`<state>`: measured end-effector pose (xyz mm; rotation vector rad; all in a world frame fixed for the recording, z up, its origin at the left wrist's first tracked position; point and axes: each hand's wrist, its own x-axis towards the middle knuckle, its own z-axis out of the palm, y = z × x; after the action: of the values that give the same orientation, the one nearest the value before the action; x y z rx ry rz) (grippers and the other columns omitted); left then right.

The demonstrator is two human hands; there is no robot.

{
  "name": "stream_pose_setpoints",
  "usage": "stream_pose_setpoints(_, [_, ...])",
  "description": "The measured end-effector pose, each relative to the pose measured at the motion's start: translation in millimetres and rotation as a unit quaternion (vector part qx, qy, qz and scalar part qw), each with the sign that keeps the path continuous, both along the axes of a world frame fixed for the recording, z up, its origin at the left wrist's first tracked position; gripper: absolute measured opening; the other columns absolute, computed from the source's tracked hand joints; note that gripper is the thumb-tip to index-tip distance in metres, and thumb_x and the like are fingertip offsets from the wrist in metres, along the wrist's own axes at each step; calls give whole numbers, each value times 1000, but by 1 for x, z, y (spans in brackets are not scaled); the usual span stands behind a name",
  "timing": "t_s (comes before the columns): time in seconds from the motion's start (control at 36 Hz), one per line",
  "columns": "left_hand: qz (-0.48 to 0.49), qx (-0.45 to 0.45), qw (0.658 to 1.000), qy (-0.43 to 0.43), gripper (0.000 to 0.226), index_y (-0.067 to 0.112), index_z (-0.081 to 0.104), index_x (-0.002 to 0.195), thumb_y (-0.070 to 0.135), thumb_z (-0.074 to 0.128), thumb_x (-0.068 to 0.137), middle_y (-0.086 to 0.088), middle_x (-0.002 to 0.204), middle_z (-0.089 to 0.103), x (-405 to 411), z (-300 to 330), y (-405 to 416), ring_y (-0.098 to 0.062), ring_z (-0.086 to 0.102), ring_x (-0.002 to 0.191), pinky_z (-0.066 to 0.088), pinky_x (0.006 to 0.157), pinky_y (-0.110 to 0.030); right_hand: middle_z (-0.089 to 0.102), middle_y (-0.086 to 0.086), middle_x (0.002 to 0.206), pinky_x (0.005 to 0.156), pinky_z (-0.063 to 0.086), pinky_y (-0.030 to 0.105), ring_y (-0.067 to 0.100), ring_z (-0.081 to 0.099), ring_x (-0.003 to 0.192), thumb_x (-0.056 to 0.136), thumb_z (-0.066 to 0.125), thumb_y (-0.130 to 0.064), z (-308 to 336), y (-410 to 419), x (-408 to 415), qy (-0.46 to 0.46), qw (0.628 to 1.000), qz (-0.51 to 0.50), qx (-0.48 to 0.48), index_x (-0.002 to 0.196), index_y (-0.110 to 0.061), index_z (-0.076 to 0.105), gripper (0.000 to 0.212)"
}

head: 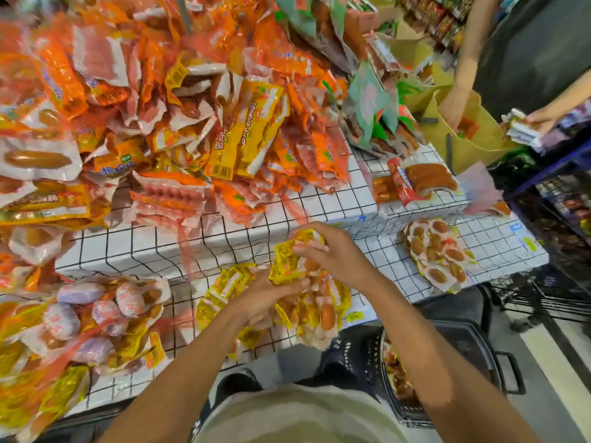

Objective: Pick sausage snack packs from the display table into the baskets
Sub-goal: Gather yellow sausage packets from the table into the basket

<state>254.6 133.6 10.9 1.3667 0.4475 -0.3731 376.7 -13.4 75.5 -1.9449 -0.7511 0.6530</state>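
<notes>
Both hands [323,255] around yellow packs [287,266], table edge [262,350]

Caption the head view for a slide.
Both hands, left hand and right hand, grip yellow sausage packs above the basket.

Two bare hands meet above the white grid-patterned table [224,241]: the left hand [262,295] and the right hand [329,254]. Between them is one bunch of yellow plastic sausage snack packs [287,266]; the number of packs in it cannot be told. One black plastic basket [454,340] stands below the table edge, holding packs too blurred to count. The orange, yellow and white packs heaped on the table [192,107] are too many to count. One flat cluster of brown round sausages in clear wrap [435,254] lies to the right. A second person shows two hands, one [452,107] inside one yellow paper bag [473,148].
</notes>
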Motion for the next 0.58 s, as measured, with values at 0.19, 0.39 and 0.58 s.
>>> stream_pose_setpoints(0.19, [64,-71,992,86,53,28,63,120,44,81,73,18,89,78,31,1,-62,-2,75,76,59,61,-22,67,-26,118,87,45,5,-18,56,112,88,79,-36,-21,-70,36,39,996,-73,39,135,-32,62,50])
stream_pose_setpoints(0.39, [107,-94,985,101,36,43,81,92,61,83,61,17,100,78,73,-7,-112,-10,76,91,61,72,-29,64,-19,127,94,54,31,7,62,115,95,69,-28,-59,-210,103,42,945,-318,57,133,-17,63,40])
stream_pose_setpoints(0.58, [193,-170,962,96,50,9,69,127,22,76,79,-15,119,74,101,-17,-155,-33,76,92,62,65,-41,45,15,152,99,43,23,30,46,139,91,76,-24,-90,-296,179,30,911,-398,-103,153,-9,38,74])
